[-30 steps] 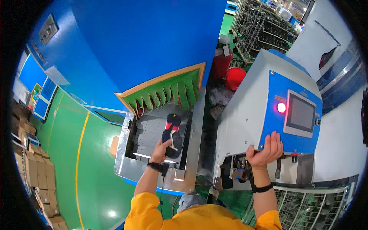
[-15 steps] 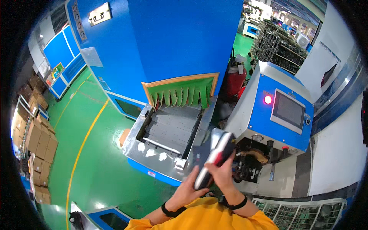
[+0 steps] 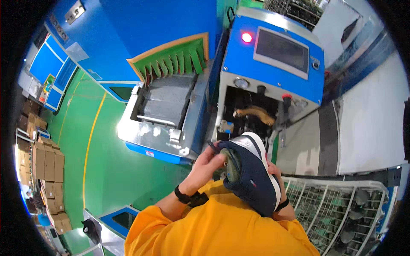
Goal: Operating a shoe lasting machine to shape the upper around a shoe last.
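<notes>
A navy sneaker [image 3: 252, 179] with a white sole and a silvery-grey patch is held up in front of my chest, tilted. Something olive-green fills its opening. My left hand [image 3: 204, 165] is closed at the opening's edge, thumb and fingers by a dark loop there. Around the sole side is my right hand [image 3: 274, 170], gripping the shoe; most of its fingers are hidden behind it. Just beyond the sneaker stands a machine with a dark open recess [image 3: 247, 102] that holds a curved brown pad [image 3: 256, 114].
Above the recess is a blue control panel [image 3: 239, 47] with a screen and a lit red lamp. Left of it, a conveyor [image 3: 164, 102] runs under green curtain strips [image 3: 175, 62]. A white wire rack [image 3: 329, 200] with dark items is at lower right. Cartons [image 3: 47, 160] stack far left.
My view has turned right, toward the control-panel machine. The sneaker has been turned, so its navy upper and opening now face me. My left hand has moved from the sole to the opening.
</notes>
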`<state>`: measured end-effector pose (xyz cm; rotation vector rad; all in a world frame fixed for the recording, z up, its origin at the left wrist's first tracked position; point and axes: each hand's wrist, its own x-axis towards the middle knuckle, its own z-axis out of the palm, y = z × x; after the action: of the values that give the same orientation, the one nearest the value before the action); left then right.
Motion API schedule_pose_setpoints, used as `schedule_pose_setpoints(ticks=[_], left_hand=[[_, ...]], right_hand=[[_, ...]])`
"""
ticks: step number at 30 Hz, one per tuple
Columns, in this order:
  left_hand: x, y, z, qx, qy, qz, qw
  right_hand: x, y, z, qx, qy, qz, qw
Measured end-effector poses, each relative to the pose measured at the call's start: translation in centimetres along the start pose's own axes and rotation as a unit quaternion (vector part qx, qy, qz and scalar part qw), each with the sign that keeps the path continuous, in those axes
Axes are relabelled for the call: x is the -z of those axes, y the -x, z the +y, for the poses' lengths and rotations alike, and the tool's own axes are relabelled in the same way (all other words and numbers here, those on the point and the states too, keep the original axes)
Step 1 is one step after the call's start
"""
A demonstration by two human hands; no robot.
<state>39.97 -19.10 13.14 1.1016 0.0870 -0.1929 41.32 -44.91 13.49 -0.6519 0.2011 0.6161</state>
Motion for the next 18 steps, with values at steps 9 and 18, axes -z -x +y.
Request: schedule_pose_setpoints(ticks=[9,18], left_hand=[[-4.5,0.7,-4.4,0.121,-0.093,0.0,0.988],[-2.8,1.7,-4.0,0.014,-0.492,-0.019,0.87]], right_hand=[[2.0,5.9,-0.2,0.015,-0.173,0.022,0.984],[2.7,6.3,0.5,0.018,-0.174,0.018,0.984]])
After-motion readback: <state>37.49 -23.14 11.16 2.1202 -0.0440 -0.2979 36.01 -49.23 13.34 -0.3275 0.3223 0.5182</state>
